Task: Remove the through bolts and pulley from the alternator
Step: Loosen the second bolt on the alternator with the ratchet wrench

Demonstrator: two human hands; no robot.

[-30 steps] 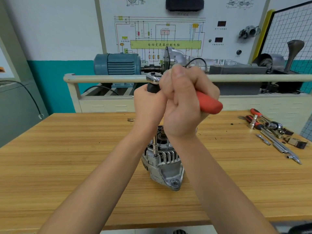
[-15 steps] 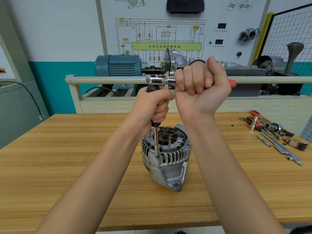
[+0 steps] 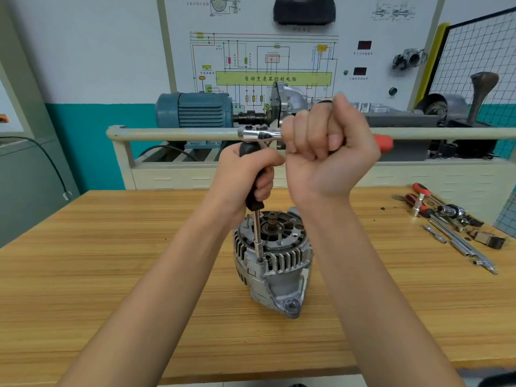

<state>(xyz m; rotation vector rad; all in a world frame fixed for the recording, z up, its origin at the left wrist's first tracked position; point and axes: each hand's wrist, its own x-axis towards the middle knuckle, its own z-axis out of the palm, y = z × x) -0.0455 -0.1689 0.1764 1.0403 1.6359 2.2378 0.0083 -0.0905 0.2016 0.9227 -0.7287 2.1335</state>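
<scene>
Grip: both fists round ratchet

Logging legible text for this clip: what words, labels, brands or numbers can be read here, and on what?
"自动变速器控制电脑": on the yellow-green bar of the wiring diagram on the white wall panel.
Small captions beside the two dark displays on that panel: too blurred to read.
Tiny labels inside the diagram and the sketches at the panel's top: too small to read.
Alternator, ratchet, loose tools: no readable marking.
</scene>
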